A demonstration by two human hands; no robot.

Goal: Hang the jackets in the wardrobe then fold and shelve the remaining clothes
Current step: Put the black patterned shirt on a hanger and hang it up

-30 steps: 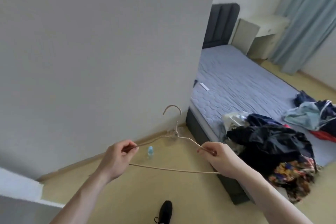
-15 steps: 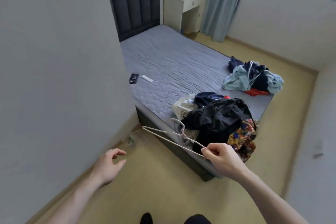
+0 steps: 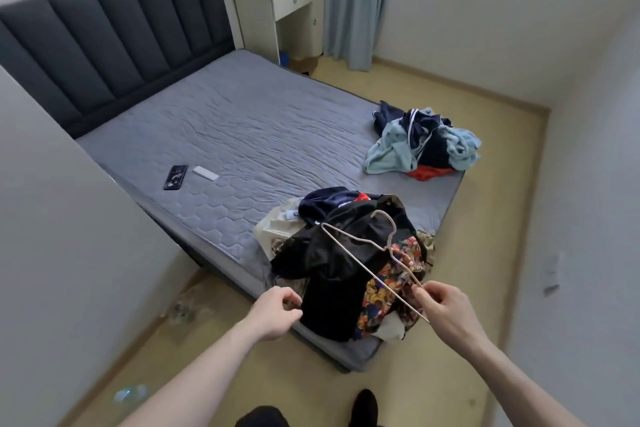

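Right hand: the right hand (image 3: pixel 446 310) is pinching one end of a thin wire hanger (image 3: pixel 375 253) between thumb and fingers, holding it up over the clothes, likely to keep it ready for a jacket.
Left hand: the left hand (image 3: pixel 275 314) is holding nothing, fingers loosely curled, reaching toward the black jacket (image 3: pixel 332 274); whether it is touching the fabric, I cannot tell.
Near pile: the black jacket is lying on top of a heap at the near corner of the bed (image 3: pixel 221 135), draping over the edge.
Far pile: a second heap of clothes (image 3: pixel 422 146) is sitting at the bed's right edge.
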